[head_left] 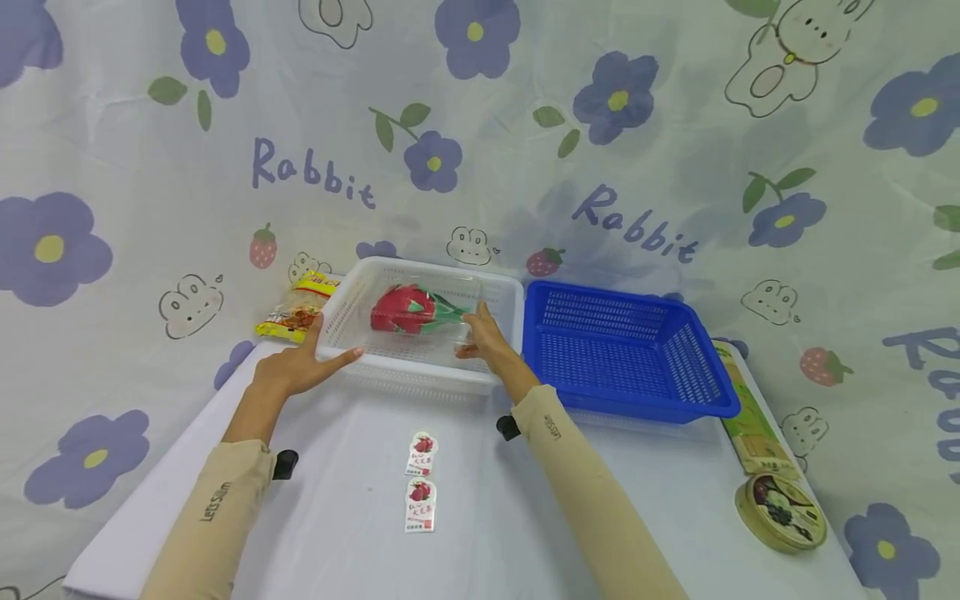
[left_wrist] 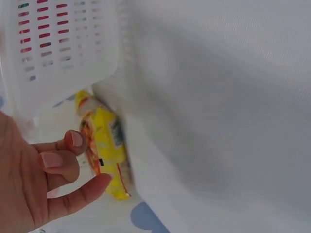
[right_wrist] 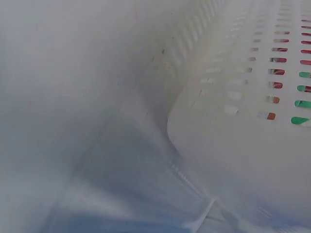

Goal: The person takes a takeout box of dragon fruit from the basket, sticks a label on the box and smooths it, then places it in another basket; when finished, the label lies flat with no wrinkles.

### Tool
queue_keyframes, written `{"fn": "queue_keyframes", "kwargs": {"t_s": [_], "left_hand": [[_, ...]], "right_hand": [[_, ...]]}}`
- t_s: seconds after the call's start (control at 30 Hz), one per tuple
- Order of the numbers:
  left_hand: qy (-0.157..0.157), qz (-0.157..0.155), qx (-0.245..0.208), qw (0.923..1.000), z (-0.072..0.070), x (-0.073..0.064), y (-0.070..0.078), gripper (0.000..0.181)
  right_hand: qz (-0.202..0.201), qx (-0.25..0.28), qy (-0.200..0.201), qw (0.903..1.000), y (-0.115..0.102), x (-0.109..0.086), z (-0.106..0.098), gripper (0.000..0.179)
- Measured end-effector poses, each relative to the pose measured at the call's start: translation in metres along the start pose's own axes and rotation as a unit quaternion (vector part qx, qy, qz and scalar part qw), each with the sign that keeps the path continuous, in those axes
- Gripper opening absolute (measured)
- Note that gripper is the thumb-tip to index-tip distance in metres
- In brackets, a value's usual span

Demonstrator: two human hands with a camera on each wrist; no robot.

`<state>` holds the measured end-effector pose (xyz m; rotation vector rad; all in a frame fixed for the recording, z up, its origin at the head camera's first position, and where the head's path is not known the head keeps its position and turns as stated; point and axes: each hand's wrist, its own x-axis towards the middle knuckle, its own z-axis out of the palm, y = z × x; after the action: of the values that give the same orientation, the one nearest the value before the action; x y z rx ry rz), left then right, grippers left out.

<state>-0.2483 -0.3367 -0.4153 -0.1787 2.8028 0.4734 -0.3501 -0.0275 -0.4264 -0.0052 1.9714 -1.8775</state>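
Observation:
A red dragon fruit with green scales lies in a clear plastic box inside the white basket. My right hand reaches over the basket's right side and grips the right end of the box between thumb and fingers. At the basket's front left corner is my left hand, spread, with its thumb along the front rim. In the left wrist view, loosely bent fingers stand outside the basket, close to a yellow food bag. The right wrist view shows red and green through the basket's slots; the right hand is out of sight there.
A blue basket stands against the white basket's right side. Two dragon fruit stickers lie on the white table. At the right edge are a green flat package and a round tin. A printed curtain hangs behind.

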Motion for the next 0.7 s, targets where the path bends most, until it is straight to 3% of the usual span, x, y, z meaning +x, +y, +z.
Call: {"fn": "queue_keyframes", "kwargs": {"t_s": [0.13,0.27,0.43,0.6,0.7], "left_hand": [[-0.004,0.004,-0.004,1.0000,0.000,0.001,-0.001,0.116],[0.014,0.013,-0.002,0.9998,0.002,0.004,-0.003,0.116],[0.104,0.036,0.028,0.9935,0.009,0.007,-0.003,0.116],[0.196,0.072,0.049,0.9768,0.014,0.008,-0.002,0.109],[0.237,0.111,0.052,0.9639,0.012,0.010,0.003,0.103]], "right_hand": [[0.002,0.002,0.001,1.0000,0.000,-0.001,-0.003,0.072],[-0.001,0.015,0.003,0.9999,-0.002,-0.003,-0.007,0.072],[0.001,0.028,0.003,0.9996,-0.004,-0.008,-0.012,0.072],[-0.001,0.022,-0.004,0.9997,-0.007,-0.015,-0.016,0.071],[-0.006,0.021,-0.010,0.9997,-0.010,-0.019,-0.018,0.071]]}}
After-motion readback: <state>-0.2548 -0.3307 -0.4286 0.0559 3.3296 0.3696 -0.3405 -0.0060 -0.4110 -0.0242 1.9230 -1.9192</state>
